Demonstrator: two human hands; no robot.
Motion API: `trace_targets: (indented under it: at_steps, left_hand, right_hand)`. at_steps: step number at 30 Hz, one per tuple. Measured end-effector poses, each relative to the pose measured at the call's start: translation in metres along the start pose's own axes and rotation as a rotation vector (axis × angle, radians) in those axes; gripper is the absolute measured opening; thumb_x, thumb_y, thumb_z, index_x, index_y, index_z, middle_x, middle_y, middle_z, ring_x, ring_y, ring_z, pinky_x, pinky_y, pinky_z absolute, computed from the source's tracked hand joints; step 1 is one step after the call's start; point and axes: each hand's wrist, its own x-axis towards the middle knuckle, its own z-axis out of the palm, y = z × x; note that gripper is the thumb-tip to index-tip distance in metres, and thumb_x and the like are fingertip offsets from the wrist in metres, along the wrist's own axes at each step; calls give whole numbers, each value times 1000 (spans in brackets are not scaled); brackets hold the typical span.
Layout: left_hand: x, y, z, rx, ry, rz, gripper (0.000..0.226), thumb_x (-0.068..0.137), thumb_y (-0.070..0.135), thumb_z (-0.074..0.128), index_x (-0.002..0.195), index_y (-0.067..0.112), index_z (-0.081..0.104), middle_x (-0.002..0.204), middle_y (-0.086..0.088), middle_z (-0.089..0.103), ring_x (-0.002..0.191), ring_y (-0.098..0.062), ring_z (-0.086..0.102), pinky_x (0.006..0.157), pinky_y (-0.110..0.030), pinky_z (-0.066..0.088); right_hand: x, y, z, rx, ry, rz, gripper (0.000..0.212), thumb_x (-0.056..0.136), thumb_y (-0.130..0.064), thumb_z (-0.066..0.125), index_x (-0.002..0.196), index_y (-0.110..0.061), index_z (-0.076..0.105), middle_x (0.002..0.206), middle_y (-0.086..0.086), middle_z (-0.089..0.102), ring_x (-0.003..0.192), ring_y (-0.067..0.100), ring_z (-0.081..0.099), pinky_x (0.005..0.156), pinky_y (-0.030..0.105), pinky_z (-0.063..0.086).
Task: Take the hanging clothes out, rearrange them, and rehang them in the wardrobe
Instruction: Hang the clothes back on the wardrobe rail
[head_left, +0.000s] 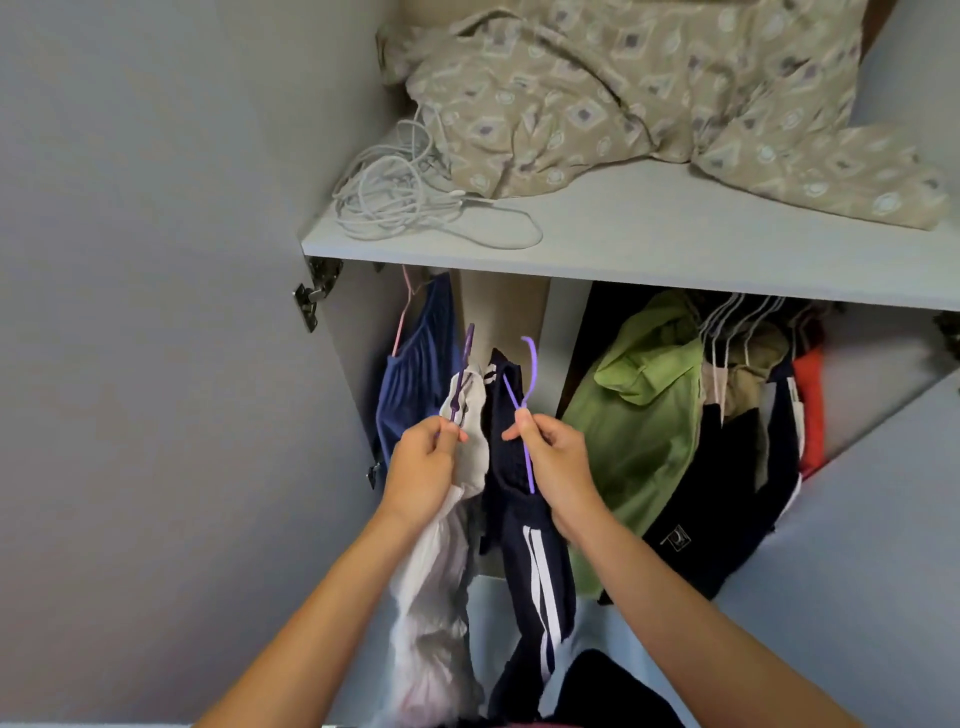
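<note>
My left hand (423, 470) grips a purple hanger (464, 376) that carries a white garment (434, 587). My right hand (556, 457) pinches a second purple hanger (523, 395) bearing dark navy trousers with white side stripes (532, 566). Both hangers are held in front of the open wardrobe, their hooks below the shelf and off the rail. A blue pleated garment (410, 379) on a pink hanger hangs at the left inside. At the right hang a green shirt (639, 415), dark clothes (727, 499) and a red piece (810, 415) on white hangers.
The white shelf (675, 249) above holds a crumpled patterned beige cloth (649, 93) and a coil of white cable (400, 192). The open left door (156, 312) stands close beside my left arm. The right door (883, 519) angles in at the right. A vertical divider (563, 332) splits the hanging space.
</note>
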Motion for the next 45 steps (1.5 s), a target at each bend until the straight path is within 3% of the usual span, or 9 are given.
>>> trace_targets:
  at_steps: [6,9,15,20,27,31,36,42,45]
  left_hand:
    - [55,-3,18,62,62,37,27,105,15,48,94,12,72,67,4,60,67,-16,54,69,-33,44]
    - [82,-12,27,91,70,61,26,102,11,46,97,3,70,66,-3,54,67,-20,50,72,-37,41]
    - [145,-21,32,154,105,161,29,101,7,42,97,13,70,66,-4,54,65,-20,49,69,-35,40]
    - [188,-14,36,204,125,175,28,100,7,43,98,8,71,67,3,59,64,-17,52,69,-31,40]
    - [235,8,34,264,191,182,27,95,14,53,99,0,76,102,-18,76,102,-36,70,91,-48,57]
    - [257,4,35,237,213,130,28,98,19,55,111,7,76,101,-19,75,99,-38,70,92,-50,58]
    - [269,-21,41,314,172,51,28,103,19,52,110,3,74,102,-21,74,99,-42,69,84,-44,57]
    - [269,-42,41,410,175,54,26,104,19,50,110,12,75,106,-15,74,99,-39,68,84,-44,55]
    - [263,-40,41,492,203,69,26,106,21,48,117,13,70,109,-17,74,102,-41,67,87,-46,55]
  right_hand:
    - [60,18,2,51,20,-17,45,102,-47,62,72,-15,75,78,18,65,72,8,54,71,26,43]
    - [88,30,5,59,19,-19,47,103,-45,61,74,-10,76,83,13,70,76,6,57,71,19,43]
    - [134,40,19,77,11,-106,47,104,-38,62,75,-3,75,89,20,73,75,6,56,63,9,40]
    - [170,30,32,101,12,-101,48,104,-37,62,77,1,74,90,19,75,83,13,62,73,20,45]
    - [217,1,32,142,64,-52,44,105,-35,62,71,-9,68,74,1,69,68,5,59,52,5,38]
    - [237,-3,34,93,56,-33,45,106,-38,60,67,-15,61,69,-4,63,63,6,54,53,12,39]
    - [253,13,41,51,22,50,47,107,-32,59,64,-13,59,70,1,63,64,13,55,72,27,44]
    - [263,23,42,37,-56,93,45,109,-35,53,69,-13,53,69,4,59,59,11,55,49,9,41]
    - [267,20,47,5,-104,107,44,110,-39,51,72,-16,54,73,3,59,61,12,53,48,16,40]
